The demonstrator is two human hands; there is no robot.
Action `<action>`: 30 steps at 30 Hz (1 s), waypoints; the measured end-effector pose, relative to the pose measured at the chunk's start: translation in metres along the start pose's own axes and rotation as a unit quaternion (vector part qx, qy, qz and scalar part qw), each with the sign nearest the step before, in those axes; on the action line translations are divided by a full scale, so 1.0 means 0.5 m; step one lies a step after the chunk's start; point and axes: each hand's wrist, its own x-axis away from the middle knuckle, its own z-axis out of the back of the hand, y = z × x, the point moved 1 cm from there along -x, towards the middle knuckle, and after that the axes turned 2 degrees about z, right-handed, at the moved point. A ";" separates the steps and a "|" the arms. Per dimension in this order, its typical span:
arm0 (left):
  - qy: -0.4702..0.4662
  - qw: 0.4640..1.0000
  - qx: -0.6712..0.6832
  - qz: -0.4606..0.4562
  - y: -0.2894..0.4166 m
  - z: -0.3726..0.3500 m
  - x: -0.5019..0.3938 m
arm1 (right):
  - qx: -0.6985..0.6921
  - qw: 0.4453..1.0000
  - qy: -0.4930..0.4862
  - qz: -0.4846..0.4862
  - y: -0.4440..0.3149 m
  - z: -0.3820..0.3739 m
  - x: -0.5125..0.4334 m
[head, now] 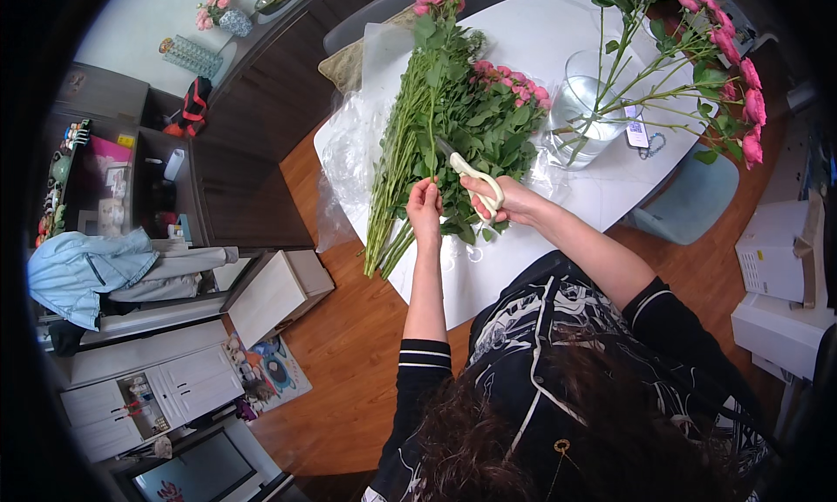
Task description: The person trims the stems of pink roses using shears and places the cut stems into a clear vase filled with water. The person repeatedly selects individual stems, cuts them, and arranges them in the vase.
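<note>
My left hand [426, 204] pinches the lower end of a rose stem [432, 122], which points away from me with pink blooms [439, 2] at its far end. In my right hand [507, 200] are cream-handled scissors [460, 165], their dark blades close to that stem; whether they touch it I cannot tell. Beneath both hands lies a pile of leafy roses [503, 126], pink heads turned to the far right. Long bare stems [399, 155] run along its left side. A clear glass vase [575, 126] holding water and several pink roses [752, 106] stands to the right.
The flowers lie on a white marbled table [523, 28], partly over clear plastic wrap [350, 135]. Right of the vase are a phone [635, 128] and a beaded strap [652, 147]. A light blue chair [693, 198] is tucked at the right edge, a grey chair [373, 11] beyond.
</note>
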 end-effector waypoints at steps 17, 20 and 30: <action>-0.071 0.996 0.023 0.051 0.034 -0.003 0.025 | -0.217 0.962 -0.161 -0.028 -0.011 0.003 -0.016; -0.083 0.994 0.028 0.071 0.035 -0.005 0.035 | -0.235 0.963 -0.128 -0.017 -0.009 0.006 -0.031; -0.049 0.992 -0.042 0.104 0.018 0.007 0.039 | -0.078 0.996 0.034 -0.001 0.034 0.041 -0.029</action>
